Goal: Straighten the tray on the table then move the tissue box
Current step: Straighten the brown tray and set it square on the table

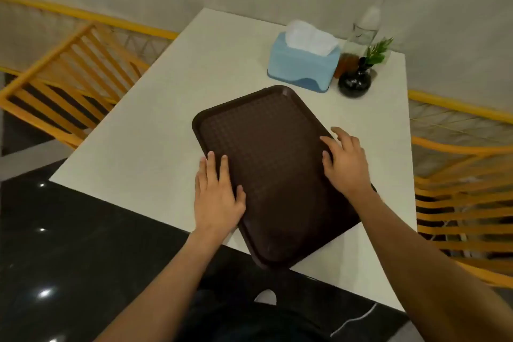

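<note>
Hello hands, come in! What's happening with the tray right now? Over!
Left hand and right hand flat on tray edges. Tray crooked, corner overhanging table. Tissue box untouched.

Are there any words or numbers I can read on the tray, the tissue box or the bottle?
None can be read.
Tray: only a woven pattern, no words.
Tissue box: plain blue with a darker wave, no words.
Bottle: a faint mark on the glass, too blurred to read.

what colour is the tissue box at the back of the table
Light blue, with a darker blue wave along the base of the tissue box; white tissue sticks out on top. Head view.
</note>
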`<move>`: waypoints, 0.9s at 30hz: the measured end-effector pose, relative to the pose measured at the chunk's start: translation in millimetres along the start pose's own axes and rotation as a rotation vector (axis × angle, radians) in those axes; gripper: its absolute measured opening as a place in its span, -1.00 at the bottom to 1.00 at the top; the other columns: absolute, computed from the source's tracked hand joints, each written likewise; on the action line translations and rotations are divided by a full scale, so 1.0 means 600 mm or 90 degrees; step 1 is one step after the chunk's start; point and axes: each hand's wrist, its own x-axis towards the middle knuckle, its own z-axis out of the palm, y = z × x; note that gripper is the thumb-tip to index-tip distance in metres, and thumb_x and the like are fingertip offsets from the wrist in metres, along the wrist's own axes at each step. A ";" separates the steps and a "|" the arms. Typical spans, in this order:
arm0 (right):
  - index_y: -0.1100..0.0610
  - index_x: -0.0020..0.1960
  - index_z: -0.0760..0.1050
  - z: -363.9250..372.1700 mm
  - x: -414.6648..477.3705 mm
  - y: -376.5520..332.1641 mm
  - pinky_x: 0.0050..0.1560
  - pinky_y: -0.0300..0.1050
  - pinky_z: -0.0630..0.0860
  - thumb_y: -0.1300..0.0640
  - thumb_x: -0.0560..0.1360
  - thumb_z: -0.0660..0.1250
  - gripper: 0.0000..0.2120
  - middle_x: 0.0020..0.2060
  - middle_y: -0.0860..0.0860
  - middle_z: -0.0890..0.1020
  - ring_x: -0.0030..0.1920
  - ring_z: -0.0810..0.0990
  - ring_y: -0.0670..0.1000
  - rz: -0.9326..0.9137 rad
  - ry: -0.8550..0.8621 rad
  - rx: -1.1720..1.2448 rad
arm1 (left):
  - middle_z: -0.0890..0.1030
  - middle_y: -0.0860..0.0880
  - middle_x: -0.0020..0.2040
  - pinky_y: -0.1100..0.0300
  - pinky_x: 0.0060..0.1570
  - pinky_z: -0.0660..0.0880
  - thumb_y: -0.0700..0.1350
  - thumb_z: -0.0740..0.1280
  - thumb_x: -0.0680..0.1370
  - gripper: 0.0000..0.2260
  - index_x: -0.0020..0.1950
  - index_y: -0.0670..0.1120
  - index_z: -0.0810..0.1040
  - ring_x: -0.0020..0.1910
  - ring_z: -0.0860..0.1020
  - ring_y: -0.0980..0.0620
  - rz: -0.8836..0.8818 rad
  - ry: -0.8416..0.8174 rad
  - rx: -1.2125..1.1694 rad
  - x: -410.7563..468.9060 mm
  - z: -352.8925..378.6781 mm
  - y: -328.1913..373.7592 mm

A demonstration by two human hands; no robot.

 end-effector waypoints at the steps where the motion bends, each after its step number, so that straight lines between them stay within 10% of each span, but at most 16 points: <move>1: 0.13 0.37 0.50 -0.003 0.004 0.007 0.17 0.19 0.46 0.14 0.59 0.30 -0.64 0.40 0.15 0.44 0.28 0.43 0.23 0.016 -0.008 0.001 | 0.04 -0.18 0.65 -0.10 0.59 -0.01 0.11 0.17 0.62 -0.36 0.63 -0.10 0.10 0.63 -0.05 -0.18 -0.023 -0.004 0.010 -0.005 0.001 0.001; 27: 0.18 0.50 0.37 0.043 0.038 -0.072 0.25 0.09 0.46 0.11 0.68 0.17 -0.60 0.24 0.19 0.55 0.19 0.55 0.20 0.049 -0.117 0.139 | -0.02 -0.08 0.67 -0.11 0.59 -0.12 0.02 -0.01 0.69 -0.46 0.65 -0.10 0.00 0.64 -0.08 -0.14 -0.105 0.015 0.016 0.001 -0.021 -0.125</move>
